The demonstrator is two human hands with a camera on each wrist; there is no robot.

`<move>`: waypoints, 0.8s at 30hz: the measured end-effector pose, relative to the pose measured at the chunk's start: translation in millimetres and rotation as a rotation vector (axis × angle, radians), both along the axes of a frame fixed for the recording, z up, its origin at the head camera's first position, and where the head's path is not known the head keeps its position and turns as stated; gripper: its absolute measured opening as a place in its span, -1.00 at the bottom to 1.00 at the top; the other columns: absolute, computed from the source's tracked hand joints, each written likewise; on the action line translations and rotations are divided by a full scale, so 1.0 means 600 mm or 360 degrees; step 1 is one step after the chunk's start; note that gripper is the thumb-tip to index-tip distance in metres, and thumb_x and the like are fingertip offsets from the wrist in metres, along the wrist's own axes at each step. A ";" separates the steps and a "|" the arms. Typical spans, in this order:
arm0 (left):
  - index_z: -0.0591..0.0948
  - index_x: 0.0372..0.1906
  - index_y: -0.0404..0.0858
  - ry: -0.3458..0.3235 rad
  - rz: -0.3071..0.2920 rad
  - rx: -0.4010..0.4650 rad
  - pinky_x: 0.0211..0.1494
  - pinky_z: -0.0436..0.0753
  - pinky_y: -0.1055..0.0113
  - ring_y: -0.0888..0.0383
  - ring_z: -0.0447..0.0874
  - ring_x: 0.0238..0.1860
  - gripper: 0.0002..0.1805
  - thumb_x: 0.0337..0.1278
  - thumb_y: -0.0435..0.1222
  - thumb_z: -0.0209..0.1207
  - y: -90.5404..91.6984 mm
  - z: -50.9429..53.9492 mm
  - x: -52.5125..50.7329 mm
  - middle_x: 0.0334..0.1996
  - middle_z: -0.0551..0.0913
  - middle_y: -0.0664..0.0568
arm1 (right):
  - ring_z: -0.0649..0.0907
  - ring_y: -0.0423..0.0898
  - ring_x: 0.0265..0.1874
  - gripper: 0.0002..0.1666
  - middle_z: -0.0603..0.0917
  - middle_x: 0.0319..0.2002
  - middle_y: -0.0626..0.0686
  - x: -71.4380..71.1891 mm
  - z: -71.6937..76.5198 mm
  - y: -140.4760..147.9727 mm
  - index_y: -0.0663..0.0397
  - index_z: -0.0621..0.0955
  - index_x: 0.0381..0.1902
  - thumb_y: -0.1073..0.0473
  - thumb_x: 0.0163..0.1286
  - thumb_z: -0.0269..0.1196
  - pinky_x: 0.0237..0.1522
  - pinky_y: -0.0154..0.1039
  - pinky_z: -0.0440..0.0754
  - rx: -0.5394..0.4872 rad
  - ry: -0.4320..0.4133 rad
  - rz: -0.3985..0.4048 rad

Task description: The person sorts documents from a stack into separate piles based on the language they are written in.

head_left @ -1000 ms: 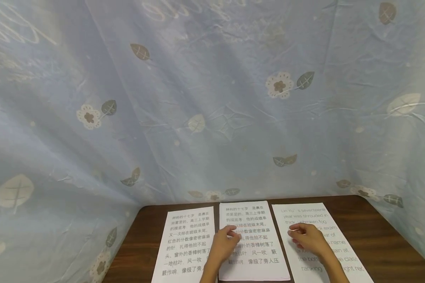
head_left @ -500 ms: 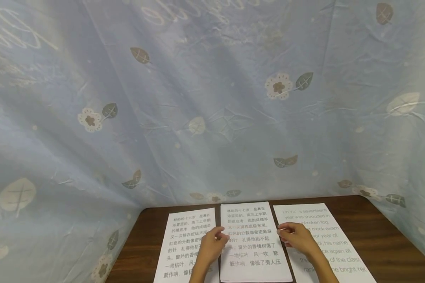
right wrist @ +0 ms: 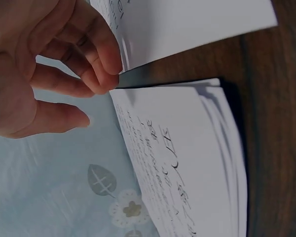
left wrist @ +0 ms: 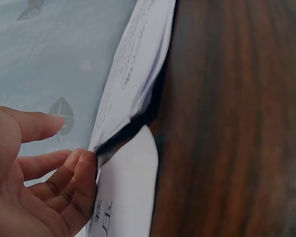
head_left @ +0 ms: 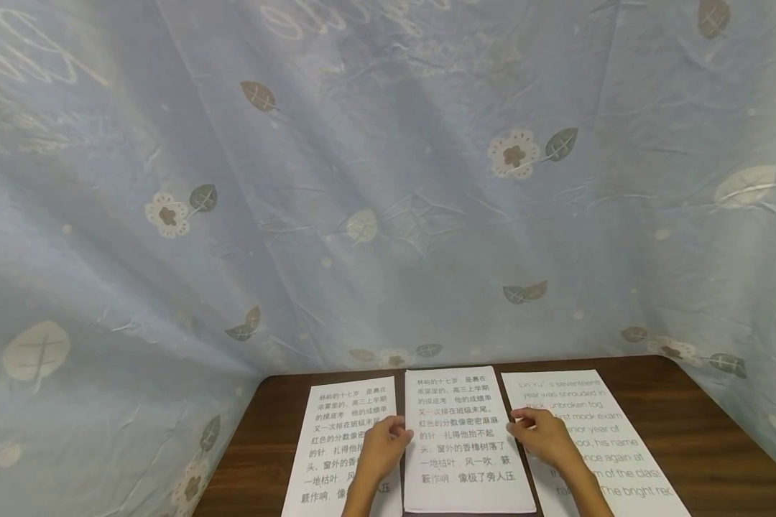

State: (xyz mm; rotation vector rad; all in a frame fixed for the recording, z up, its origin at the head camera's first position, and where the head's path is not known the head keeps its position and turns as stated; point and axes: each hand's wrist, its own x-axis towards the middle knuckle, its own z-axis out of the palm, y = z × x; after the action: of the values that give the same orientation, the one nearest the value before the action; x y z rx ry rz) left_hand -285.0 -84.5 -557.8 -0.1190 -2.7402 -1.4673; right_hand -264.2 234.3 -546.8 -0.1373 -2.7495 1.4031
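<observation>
The left hand [head_left: 381, 446] lies over the gap along the left edge of a thick, rectangular stack of white paper printed with grey-black Chinese characters [head_left: 459, 449]; its fingers are loosely bent, the thumb stands well apart from them, and nothing is pinched. The right hand [head_left: 539, 435] mirrors it at the opposite long edge, thumb spread away from softly curved fingers, also holding nothing. Whether the fingertips of either hand actually touch the stack's sides is hard to tell. The stack lies flat on a dark brown wood-grain table [head_left: 692, 424], between a white paper page with Chinese print [head_left: 336, 431] on its left and a white paper page with English print [head_left: 614, 459] on its right, with a narrow strip of wood showing on either side. The wrist views show several layers at its edge, not quite flush, so the sheets are probably loose and apt to slide over one another. It should be light to moderate in weight, each sheet limp and easily creased, the whole stiffer in bulk. The two long sides, near mid-length, look the best places for even inward pressure; a one-handed corner pinch would probably let it sag or fan out.
</observation>
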 end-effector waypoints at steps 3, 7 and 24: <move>0.69 0.20 -0.45 0.0006 -0.0007 -0.0008 -0.36 0.67 0.38 0.23 0.66 -0.34 -0.53 0.35 -0.21 0.34 -0.001 -0.003 -0.002 -0.28 0.72 0.06 | 0.71 -0.12 -0.46 -0.48 0.79 -0.19 0.10 -0.001 -0.002 -0.003 0.39 0.69 0.18 0.14 0.39 0.41 -0.45 -0.25 0.65 0.0044 -0.0003 0.0007; 0.70 0.19 -0.45 0.0018 -0.0017 -0.0020 -0.38 0.63 0.40 0.23 0.63 -0.38 -0.54 0.34 -0.22 0.34 -0.003 -0.007 -0.004 -0.32 0.71 0.07 | 0.66 -0.12 -0.43 -0.48 0.77 -0.25 0.05 -0.002 -0.007 -0.004 0.39 0.70 0.16 0.15 0.36 0.42 -0.44 -0.26 0.57 0.0113 0.0005 0.0007; 0.74 0.13 -0.44 -0.0006 -0.0023 -0.0105 -0.46 0.48 0.42 0.20 0.55 -0.46 -0.59 0.30 -0.25 0.37 0.001 -0.013 -0.002 -0.45 0.64 0.10 | 0.64 -0.10 -0.32 -0.54 0.74 -0.33 -0.02 -0.001 -0.013 -0.015 0.39 0.76 0.02 0.22 0.20 0.51 -0.29 -0.21 0.58 0.0334 0.0031 0.0012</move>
State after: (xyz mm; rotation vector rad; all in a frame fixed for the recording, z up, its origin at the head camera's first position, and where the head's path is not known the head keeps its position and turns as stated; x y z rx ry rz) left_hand -286.2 -83.8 -565.5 -0.1378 -2.7974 -1.3820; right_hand -264.9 225.2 -554.8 -0.1036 -2.8607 1.1008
